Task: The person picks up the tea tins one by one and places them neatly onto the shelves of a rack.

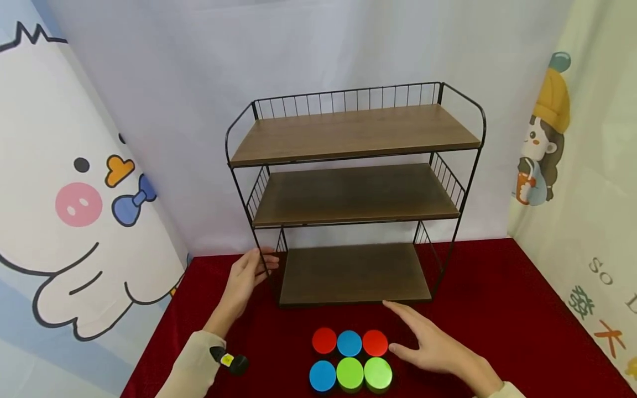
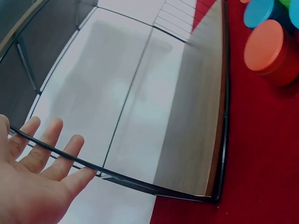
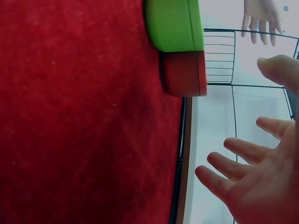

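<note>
Taking the head view as a clock dial, one cartoon bird [image 1: 74,166] fills the nine o'clock side on a printed curtain. At about seven o'clock is one pale sleeve [image 1: 191,362], with one black wrist strap [image 1: 231,360] at its cuff. Next, between seven and eight, the left hand [image 1: 244,276] is at the left post of the one rack [image 1: 360,204]; its fingers are spread and nearly straight, reaching past the thin black rod, and how firmly they touch it I cannot tell.

The rack stands in the middle of the dial on a red cloth [image 1: 497,309], with three brown boards [image 1: 355,193] in a black wire frame.

Near six o'clock, in front of the rack, are six round containers [image 1: 350,373] in two rows of three: red, blue, red at the back; blue, green, green at the front. That counts two red, two blue and two green.

Between four and five o'clock, the right hand [image 1: 428,342] is wide, four fingers extended and the thumb apart, holding nothing; its thumb is just beside the back row's right-hand red container. Farther right, between two and three, is one cartoon girl [image 1: 542,132] in a yellow hat.
</note>
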`<state>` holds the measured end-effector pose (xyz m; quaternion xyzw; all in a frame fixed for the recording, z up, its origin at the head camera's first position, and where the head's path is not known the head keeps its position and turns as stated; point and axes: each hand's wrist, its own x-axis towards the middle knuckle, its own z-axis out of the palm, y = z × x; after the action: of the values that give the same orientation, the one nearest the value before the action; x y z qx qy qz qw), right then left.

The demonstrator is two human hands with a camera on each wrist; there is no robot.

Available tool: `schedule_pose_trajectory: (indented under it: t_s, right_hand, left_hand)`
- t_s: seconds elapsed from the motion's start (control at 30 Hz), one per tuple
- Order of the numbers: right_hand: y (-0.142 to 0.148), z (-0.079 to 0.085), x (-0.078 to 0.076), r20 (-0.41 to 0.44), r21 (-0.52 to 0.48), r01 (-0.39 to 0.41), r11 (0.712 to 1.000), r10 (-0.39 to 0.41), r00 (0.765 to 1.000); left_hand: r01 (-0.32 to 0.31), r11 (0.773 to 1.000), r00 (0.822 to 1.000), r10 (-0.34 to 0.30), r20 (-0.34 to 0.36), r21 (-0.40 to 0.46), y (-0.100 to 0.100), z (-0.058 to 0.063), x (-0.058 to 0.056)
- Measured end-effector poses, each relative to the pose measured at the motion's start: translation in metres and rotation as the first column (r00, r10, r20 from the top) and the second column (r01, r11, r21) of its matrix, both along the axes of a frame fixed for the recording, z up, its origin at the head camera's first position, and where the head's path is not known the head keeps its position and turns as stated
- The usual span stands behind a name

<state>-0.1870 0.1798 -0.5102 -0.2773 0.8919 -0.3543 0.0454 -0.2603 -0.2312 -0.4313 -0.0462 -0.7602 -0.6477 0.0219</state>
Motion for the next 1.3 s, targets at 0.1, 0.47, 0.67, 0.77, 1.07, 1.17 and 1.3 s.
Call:
schedule_pose_trajectory:
  t_s: [0.1,0.47,0.67,0.77,1.07,1.17,1.3]
  right_hand:
    - [-0.001,-0.004,0.001,0.005,0.006,-0.012,1.0,0.012,1.0]
    - [-0.005,-0.02,0.0,-0.026,-0.012,-0.035,0.999,0.035,0.999]
    - [-0.005,-0.025,-0.002,0.02,-0.03,-0.039,0.999,0.04,0.999]
    - [-0.004,-0.026,-0.004,0.048,-0.059,-0.049,0.997,0.052,0.998]
    - [-0.006,-0.026,-0.009,0.098,-0.096,-0.085,0.992,0.095,0.991]
    - [-0.007,-0.027,-0.009,0.109,-0.091,-0.097,0.991,0.107,0.988]
    - [-0.008,-0.029,-0.009,0.101,-0.077,-0.108,0.991,0.115,0.988]
  left_hand:
    - [-0.019,1.0,1.0,0.019,0.004,0.012,-0.001,0.001,0.002]
    - [-0.044,0.997,0.999,0.044,-0.001,0.063,0.003,-0.011,0.002]
    - [-0.061,0.994,0.998,0.062,-0.008,0.092,0.006,-0.018,0.0]
    - [-0.067,0.993,0.997,0.069,-0.017,0.093,0.009,-0.018,-0.002]
    - [-0.087,0.995,0.996,0.088,-0.013,0.042,0.009,-0.015,-0.007]
    - [-0.088,0.996,0.996,0.088,-0.005,0.034,0.008,-0.015,-0.006]
    - [-0.08,0.996,0.997,0.08,-0.001,0.032,0.007,-0.016,-0.006]
